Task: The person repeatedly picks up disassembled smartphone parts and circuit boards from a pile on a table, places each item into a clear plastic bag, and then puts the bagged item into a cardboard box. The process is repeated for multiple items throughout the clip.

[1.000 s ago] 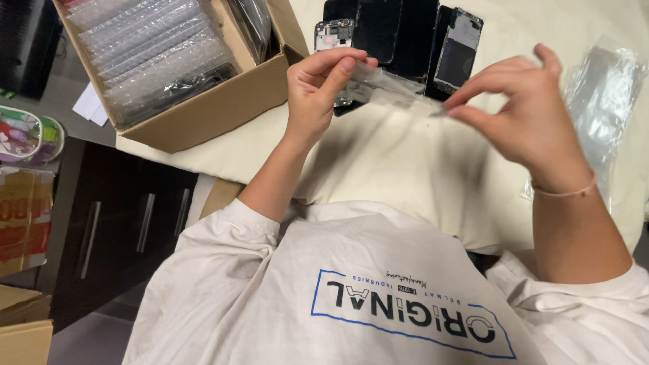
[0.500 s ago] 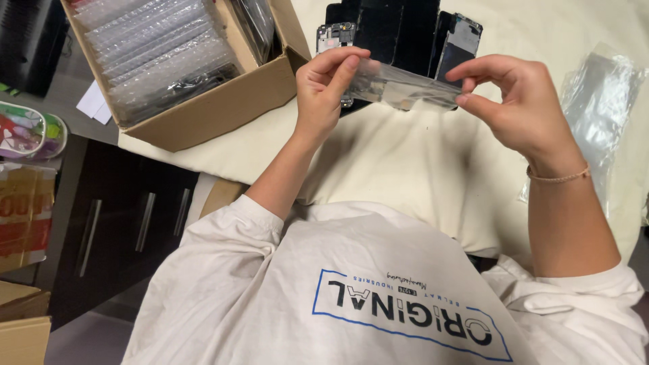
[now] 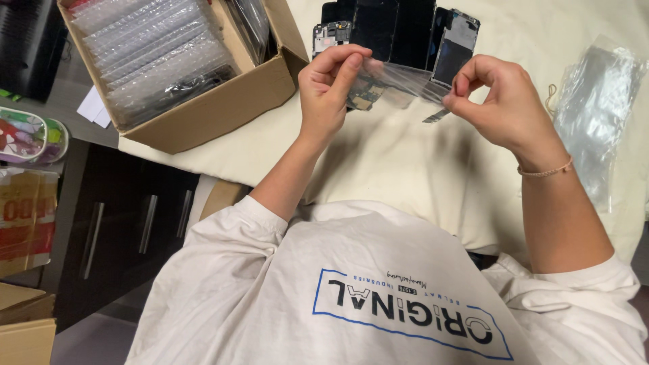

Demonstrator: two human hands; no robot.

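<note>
Hands (image 3: 331, 84) (image 3: 497, 101) pinch clear film (image 3: 399, 80) edges above open cream tabletop (image 3: 378, 155).

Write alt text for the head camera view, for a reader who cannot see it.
Two bare hands, left hand and right hand, pinch a clear plastic film stretched between them above a cream-covered table. Behind lie dark phone screens; to the left stands a cardboard box of bubble-wrapped parts.
</note>
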